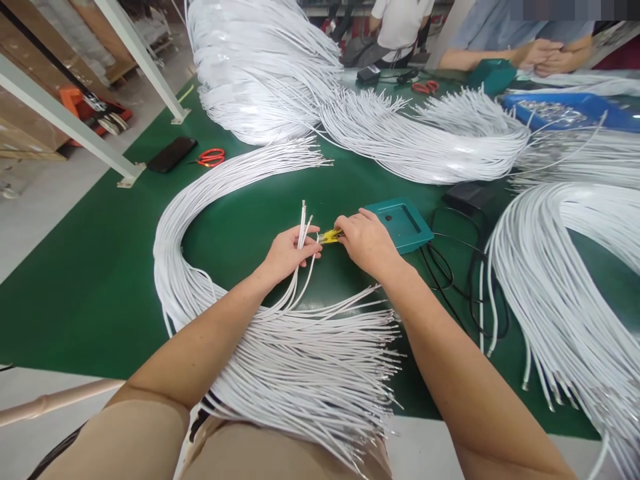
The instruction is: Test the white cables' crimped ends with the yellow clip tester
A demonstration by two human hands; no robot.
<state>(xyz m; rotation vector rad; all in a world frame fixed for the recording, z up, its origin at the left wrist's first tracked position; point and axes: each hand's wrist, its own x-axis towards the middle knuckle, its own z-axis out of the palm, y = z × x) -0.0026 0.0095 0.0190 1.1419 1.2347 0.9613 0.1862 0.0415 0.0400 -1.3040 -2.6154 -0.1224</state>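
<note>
My left hand [293, 251] grips a few white cables [303, 223], their ends poking up between thumb and fingers. In my right hand [367, 240] is a small yellow-handled cutter [331, 237], its jaws at the tip of one cable beside my left fingertips. Whether the jaws are closed on that cable I cannot tell. Below my hands a thick bundle of white cables [310, 360] lies across the table edge and my lap, curving round on the left. A teal tray-like device [401, 225] sits just behind my right hand.
Large piles of white cable [260, 73] stand at the back, with another bundle [550, 267] on the right. Red scissors [211, 157] and a dark phone [173, 154] lie at the left. Black cords [467, 293] trail right of the device. A co-worker's hands [547, 57] work beyond a blue tray [570, 110].
</note>
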